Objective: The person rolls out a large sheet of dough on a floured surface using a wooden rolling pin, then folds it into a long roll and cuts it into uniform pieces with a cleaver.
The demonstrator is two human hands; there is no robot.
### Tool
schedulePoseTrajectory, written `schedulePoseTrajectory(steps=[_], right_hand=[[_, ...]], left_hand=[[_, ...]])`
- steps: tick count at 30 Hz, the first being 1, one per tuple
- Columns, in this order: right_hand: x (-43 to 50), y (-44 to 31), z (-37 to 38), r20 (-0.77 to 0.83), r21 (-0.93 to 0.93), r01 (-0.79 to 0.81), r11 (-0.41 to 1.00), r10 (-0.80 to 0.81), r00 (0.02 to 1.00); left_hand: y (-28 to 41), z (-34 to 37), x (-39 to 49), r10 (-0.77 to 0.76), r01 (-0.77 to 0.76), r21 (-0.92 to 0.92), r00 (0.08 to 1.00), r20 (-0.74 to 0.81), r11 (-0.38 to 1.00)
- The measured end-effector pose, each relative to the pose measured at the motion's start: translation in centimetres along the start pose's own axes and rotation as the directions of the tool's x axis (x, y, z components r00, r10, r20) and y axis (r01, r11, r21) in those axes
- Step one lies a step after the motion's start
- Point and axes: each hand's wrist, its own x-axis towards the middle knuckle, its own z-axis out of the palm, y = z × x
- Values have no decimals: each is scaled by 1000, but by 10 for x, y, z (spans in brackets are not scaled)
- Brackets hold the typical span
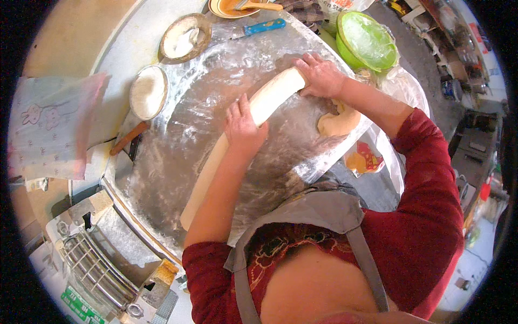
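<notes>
A long, thick roll of pale dough [277,95] lies diagonally across the floured, dark work surface [174,170]. My left hand [245,125] rests over the roll's middle, fingers curled around it; my forearm hides part of the lower stretch. At the upper right end, my right hand [321,77] grips the dough, its fingers over the tip. Just below my right forearm, a smaller curved piece of dough [340,121] sits near the table's edge.
Along the far side stand a bowl of flour [149,92], a coarse bowl with white powder [185,38], a blue-handled tool [265,27] and a bowl with a brush [238,8]. A wooden-handled scraper [129,137] lies left, a roller machine [101,263] lower left, green basins [366,40] right.
</notes>
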Motion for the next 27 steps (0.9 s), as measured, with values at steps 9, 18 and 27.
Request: schedulePoseTrajectory(steps=[9, 18, 27], right_hand=[[71, 67, -8, 24, 49, -60, 997, 59, 998], [63, 5, -5, 63, 54, 254, 966, -257, 964], [85, 34, 15, 107, -90, 394, 915, -384, 917]], left_hand=[[14, 5, 37, -203, 199, 41, 953, 223, 979], [7, 1, 38, -153, 166, -43, 965, 213, 985], [-7, 1, 14, -140, 142, -32, 988, 61, 989]])
